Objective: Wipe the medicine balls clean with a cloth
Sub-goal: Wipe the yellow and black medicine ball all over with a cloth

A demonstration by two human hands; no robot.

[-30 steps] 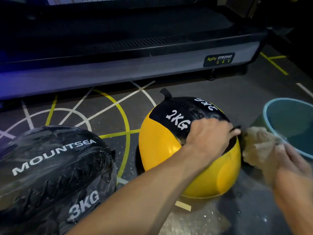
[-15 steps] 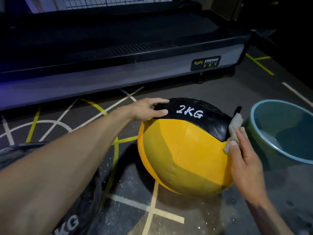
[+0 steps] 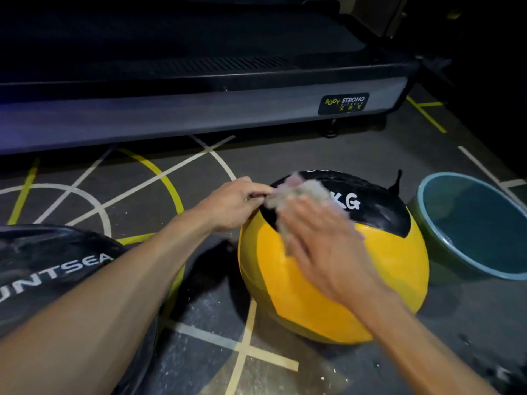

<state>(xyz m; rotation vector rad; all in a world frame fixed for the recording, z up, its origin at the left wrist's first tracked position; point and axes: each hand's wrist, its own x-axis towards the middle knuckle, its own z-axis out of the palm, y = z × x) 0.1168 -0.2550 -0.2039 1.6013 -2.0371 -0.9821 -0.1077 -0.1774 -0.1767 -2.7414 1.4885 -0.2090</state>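
Observation:
A yellow and black 2 kg medicine ball (image 3: 396, 269) sits on the floor at centre right, its black cap facing up. A pale crumpled cloth (image 3: 296, 192) lies on the ball's upper left. My right hand (image 3: 322, 246) lies flat over the cloth with straight fingers and presses it against the ball; the hand is blurred. My left hand (image 3: 231, 203) rests at the ball's top left edge, its fingertips pinching the cloth's near corner. A black 3 kg ball (image 3: 57, 266) marked MOUNTSEA lies at the left, partly behind my left forearm.
A blue-rimmed basin (image 3: 427, 189) holding water stands right of the yellow ball, almost touching it. A treadmill base (image 3: 199, 115) runs across the back. The dark floor (image 3: 356, 155) carries white and yellow lines and pale dust specks near me.
My right hand swept the cloth from the ball's right side up across the black cap to its upper left. My left hand stayed at the top left edge and now pinches the cloth.

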